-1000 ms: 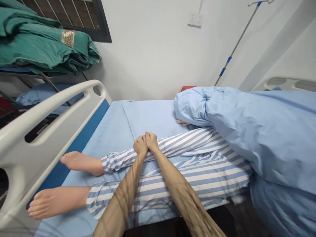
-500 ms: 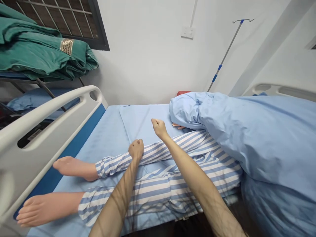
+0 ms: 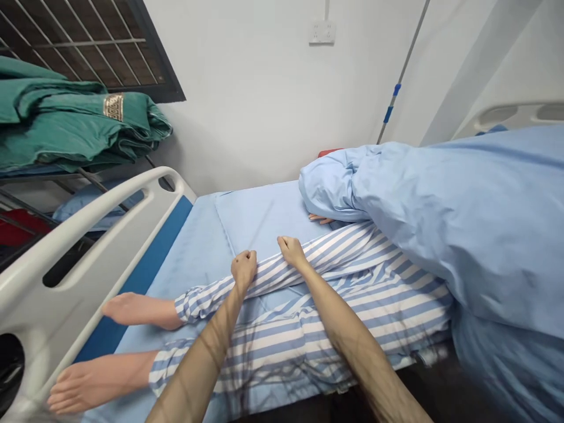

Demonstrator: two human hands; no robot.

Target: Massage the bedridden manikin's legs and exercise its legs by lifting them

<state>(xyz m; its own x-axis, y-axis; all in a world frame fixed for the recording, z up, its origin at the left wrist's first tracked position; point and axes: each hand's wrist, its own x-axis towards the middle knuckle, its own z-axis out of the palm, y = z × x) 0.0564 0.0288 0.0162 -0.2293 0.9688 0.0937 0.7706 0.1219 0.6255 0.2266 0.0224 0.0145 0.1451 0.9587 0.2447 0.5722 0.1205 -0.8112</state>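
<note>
A manikin in blue-and-white striped trousers point(image 3: 268, 346) lies on the bed, its two bare feet point(image 3: 101, 376) at the left. My left hand point(image 3: 244, 267) is closed in a fist and rests against the shin of the farther leg. Closed too, my right hand point(image 3: 291, 251) is at the same leg near the knee; whether it touches the cloth I cannot tell. Neither fist shows anything in it, and the trouser cloth does not bunch around them. A light blue quilt point(image 3: 432, 200) covers the manikin's upper body, with the fingertips of one manikin hand point(image 3: 321, 218) poking out under its edge.
At the left stands the bed's footboard point(image 3: 163, 182), and behind it a folded green cloth point(image 3: 83, 123) lies on a rack. An IV pole point(image 3: 403, 70) rises by the wall beyond the quilt. Blue sheet point(image 3: 259, 211) lies between the legs and the wall.
My right fist has come down from above the sheet onto or just over the farther leg. The left fist stays at the shin. The view has tilted a little downward.
</note>
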